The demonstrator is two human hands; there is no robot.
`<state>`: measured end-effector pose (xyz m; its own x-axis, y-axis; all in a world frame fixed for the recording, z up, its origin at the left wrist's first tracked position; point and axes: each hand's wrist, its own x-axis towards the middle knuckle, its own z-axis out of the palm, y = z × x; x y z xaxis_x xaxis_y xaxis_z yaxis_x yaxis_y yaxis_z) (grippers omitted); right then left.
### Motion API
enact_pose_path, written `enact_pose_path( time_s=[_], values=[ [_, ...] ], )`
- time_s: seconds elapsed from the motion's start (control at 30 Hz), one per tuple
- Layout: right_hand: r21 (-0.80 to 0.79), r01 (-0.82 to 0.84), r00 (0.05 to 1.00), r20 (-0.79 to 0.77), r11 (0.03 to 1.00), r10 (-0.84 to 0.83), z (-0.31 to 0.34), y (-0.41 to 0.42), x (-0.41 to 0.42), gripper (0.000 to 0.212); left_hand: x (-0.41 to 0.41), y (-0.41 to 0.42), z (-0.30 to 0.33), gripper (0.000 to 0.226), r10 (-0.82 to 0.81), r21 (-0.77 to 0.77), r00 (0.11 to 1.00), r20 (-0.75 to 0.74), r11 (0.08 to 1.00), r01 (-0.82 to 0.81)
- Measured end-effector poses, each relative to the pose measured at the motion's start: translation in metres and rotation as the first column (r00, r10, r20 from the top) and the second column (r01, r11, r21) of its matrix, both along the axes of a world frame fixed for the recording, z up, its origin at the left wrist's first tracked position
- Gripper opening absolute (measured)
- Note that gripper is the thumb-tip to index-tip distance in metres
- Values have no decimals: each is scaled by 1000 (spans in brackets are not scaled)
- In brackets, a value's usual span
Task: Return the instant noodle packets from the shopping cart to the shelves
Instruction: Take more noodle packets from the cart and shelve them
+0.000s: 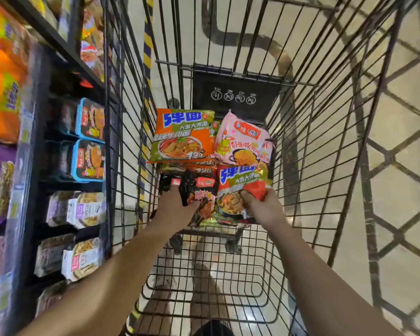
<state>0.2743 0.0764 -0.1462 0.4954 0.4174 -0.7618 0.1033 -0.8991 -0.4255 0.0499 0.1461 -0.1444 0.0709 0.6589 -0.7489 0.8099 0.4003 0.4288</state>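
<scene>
Both of my arms reach down into a black wire shopping cart [301, 166]. At its far end lies a pile of instant noodle packets. My left hand [172, 209] is shut on a black packet [199, 197] with red print. Beside it, my right hand [262, 209] grips the near edge of an orange and green packet [240, 187]. Behind them lie a second orange and green packet [182, 137] and a pink packet [243, 141]. More packets are partly hidden under these.
Dark store shelves [27, 166] run along the left, close to the cart's side, stocked with orange and purple noodle multipacks [0, 98], blue-rimmed noodle trays [90, 139] and white bowl noodles [80, 209]. Beige tiled floor [398, 214] lies to the right.
</scene>
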Motion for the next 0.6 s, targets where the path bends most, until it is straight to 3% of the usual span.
enact_pose_path(
  time_s=[0.13, 0.23, 0.33, 0.4, 0.5, 0.6],
  values=[
    [8, 22, 998, -58, 1000, -21, 9, -2, -2, 42, 1, -5, 6, 54, 19, -76, 996, 92, 997, -12],
    [99, 23, 999, -43, 995, -18, 32, -8, 0, 34, -7, -6, 19, 60, 4, -68, 995, 100, 998, 3],
    [200, 8, 1000, 16, 980, -11, 58, -17, 5, 27, -18, -6, 34, 93, 27, -29, 983, 181, 999, -22],
    [239, 32, 999, 20, 970, -38, 82, -19, 8, 36, -25, -4, 41, 107, 43, 9, 969, 241, 999, -47],
    [306, 45, 998, 36, 951, -59, 125, -17, 11, 59, -19, 5, 109, 84, -23, 115, 961, 275, 993, -9],
    [376, 30, 995, 79, 926, -64, 172, -16, 13, 57, -17, 13, 165, 46, -5, 173, 937, 349, 983, -60]
  ],
)
